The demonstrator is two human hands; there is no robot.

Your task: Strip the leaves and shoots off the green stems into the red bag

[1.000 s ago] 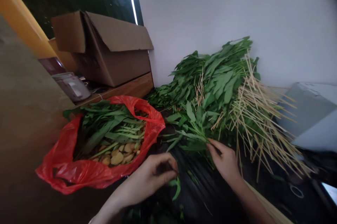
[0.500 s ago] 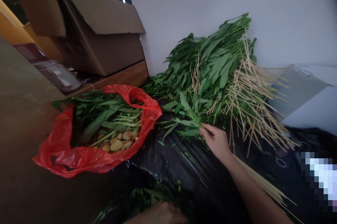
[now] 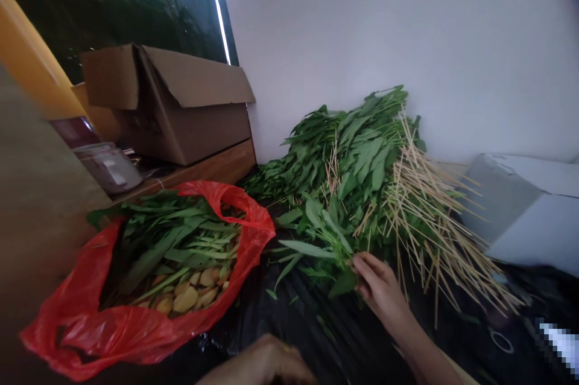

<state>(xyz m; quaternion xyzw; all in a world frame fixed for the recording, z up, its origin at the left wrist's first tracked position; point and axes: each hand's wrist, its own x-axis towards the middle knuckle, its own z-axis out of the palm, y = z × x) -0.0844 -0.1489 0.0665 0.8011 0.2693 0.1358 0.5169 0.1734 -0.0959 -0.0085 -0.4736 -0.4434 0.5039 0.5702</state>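
Observation:
My right hand (image 3: 382,285) is closed in a pinch on the stem ends of a small bunch of leafy greens (image 3: 332,243), whose long narrow leaves fan out to the left. At the bottom edge, my left hand (image 3: 266,364) appears with its back up and fingers curled under. Whatever it may hold is hidden below the frame. Behind the right hand rises a big pile of leafy greens (image 3: 362,152). Many thin wooden skewers (image 3: 425,216) stick out of the pile's right side.
On the left, a red plastic bag (image 3: 149,334) stands open with greens and sliced pale roots (image 3: 185,297) inside. Black plastic sheeting (image 3: 253,312) covers the work surface. An open cardboard box (image 3: 208,131) sits on a wooden ledge behind; a white box (image 3: 511,204) stands right.
The view has tilted up, so everything sits lower in the picture. My right hand keeps hold of the greens, their leaves turned slightly. The greens near my left hand have left the view.

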